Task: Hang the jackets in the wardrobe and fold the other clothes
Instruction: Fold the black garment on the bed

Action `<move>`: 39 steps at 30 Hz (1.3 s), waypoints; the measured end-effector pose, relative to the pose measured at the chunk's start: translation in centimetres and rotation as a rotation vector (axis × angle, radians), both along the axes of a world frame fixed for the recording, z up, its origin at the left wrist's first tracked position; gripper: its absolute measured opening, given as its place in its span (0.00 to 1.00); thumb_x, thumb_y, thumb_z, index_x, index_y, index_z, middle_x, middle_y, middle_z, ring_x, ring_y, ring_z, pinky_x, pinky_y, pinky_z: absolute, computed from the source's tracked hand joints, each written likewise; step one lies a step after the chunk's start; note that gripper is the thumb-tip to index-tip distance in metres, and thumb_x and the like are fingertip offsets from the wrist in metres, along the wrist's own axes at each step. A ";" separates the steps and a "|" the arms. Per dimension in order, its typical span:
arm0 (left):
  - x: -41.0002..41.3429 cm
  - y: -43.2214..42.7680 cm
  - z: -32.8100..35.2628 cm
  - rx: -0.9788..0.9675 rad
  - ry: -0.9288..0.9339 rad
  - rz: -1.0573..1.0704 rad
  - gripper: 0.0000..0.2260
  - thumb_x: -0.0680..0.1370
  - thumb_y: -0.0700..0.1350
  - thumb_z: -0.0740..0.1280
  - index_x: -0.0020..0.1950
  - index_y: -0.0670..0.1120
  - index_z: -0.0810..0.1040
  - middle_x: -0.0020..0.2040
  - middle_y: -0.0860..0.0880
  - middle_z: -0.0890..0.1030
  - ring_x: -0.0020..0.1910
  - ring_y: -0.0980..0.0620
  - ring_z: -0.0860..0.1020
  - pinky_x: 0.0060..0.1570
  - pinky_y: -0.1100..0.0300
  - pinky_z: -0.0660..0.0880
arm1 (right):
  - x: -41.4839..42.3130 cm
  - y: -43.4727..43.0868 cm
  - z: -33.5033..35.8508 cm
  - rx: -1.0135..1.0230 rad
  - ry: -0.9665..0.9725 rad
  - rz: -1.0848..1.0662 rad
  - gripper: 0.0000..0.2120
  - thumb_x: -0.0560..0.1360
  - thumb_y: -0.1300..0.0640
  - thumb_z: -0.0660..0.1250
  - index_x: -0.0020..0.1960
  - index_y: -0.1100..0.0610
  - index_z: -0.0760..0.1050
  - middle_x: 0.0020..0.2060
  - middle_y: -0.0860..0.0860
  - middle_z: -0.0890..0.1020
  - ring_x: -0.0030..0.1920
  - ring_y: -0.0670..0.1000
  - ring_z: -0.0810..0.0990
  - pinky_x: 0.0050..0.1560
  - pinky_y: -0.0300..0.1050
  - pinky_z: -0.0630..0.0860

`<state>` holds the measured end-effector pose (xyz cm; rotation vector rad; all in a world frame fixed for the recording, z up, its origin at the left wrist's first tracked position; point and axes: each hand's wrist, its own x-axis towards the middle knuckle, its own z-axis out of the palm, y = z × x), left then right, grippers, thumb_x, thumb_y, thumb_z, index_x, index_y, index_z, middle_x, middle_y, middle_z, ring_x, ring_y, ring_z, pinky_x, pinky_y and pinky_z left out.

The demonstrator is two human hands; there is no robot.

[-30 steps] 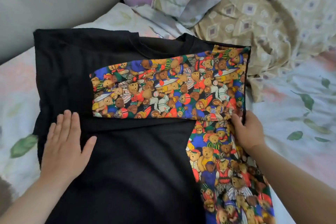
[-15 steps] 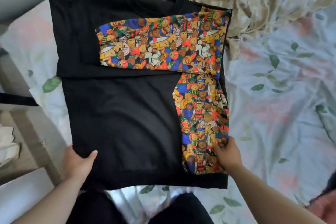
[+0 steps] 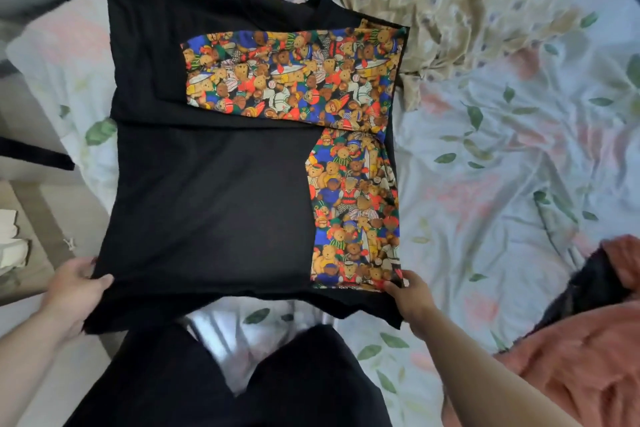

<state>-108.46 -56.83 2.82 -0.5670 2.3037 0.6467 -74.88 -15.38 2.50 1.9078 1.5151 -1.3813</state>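
**While Half Folded, Held at Both Hem Corners**

While the black shirt (image 3: 214, 201) lies spread on the bed (image 3: 502, 184), collar toward the far edge and hem at the near edge, a hand holds each of its bottom corners. One sleeve and one side strip, both in a bright bear print (image 3: 353, 204), are folded inward over the black cloth. The sleeve lies across the chest and the strip runs down to the hem.

The left hand (image 3: 74, 291) has its grip pinching the lower left corner, with the thumb on top and the fingers hidden under the cloth. The right hand (image 3: 412, 298) has its grip pinching the lower right corner, just where the bear print ends. The hem between them hangs above the person's black trousers (image 3: 294, 385).

Beyond the shirt, a beige patterned blanket (image 3: 467, 10) lies crumpled toward the bed's far edge, right of the collar. A salmon-pink cloth (image 3: 571, 367) with something dark (image 3: 595, 284) on it sits by the near edge, well to the right of the right hand.
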 end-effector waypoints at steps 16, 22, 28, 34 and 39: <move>-8.9 3.4 2.5 0.563 0.071 0.475 0.15 0.79 0.29 0.59 0.66 0.33 0.73 0.58 0.38 0.81 0.62 0.44 0.79 0.62 0.47 0.73 | -8.1 7.5 7.1 -0.043 0.587 -0.311 0.12 0.78 0.70 0.63 0.57 0.61 0.80 0.42 0.55 0.85 0.44 0.54 0.84 0.47 0.47 0.78; -15.2 4.4 1.0 0.438 0.217 0.261 0.20 0.67 0.60 0.75 0.56 0.53 0.82 0.54 0.43 0.84 0.52 0.39 0.82 0.57 0.40 0.77 | -13.1 11.0 7.8 0.304 0.482 -0.188 0.08 0.78 0.62 0.68 0.47 0.51 0.83 0.40 0.47 0.84 0.40 0.52 0.77 0.40 0.47 0.72; -20.8 13.5 4.8 0.492 0.422 0.169 0.17 0.67 0.64 0.69 0.50 0.58 0.83 0.40 0.54 0.86 0.38 0.49 0.84 0.35 0.53 0.79 | -20.0 16.6 6.9 0.319 0.520 -0.227 0.06 0.81 0.60 0.64 0.52 0.57 0.81 0.34 0.54 0.79 0.31 0.52 0.73 0.32 0.46 0.68; -27.5 20.7 4.5 0.585 0.427 0.236 0.06 0.77 0.49 0.70 0.47 0.49 0.83 0.49 0.46 0.84 0.48 0.45 0.82 0.51 0.53 0.77 | -28.0 22.0 5.6 0.392 0.512 -0.241 0.07 0.80 0.56 0.67 0.46 0.58 0.79 0.26 0.49 0.67 0.24 0.48 0.63 0.21 0.40 0.62; -32.8 24.6 2.9 0.557 0.466 0.238 0.12 0.78 0.47 0.69 0.59 0.43 0.81 0.57 0.43 0.82 0.57 0.44 0.80 0.63 0.45 0.75 | -33.6 25.9 4.3 0.505 0.509 -0.188 0.12 0.76 0.50 0.72 0.41 0.58 0.80 0.31 0.52 0.76 0.30 0.51 0.72 0.31 0.46 0.70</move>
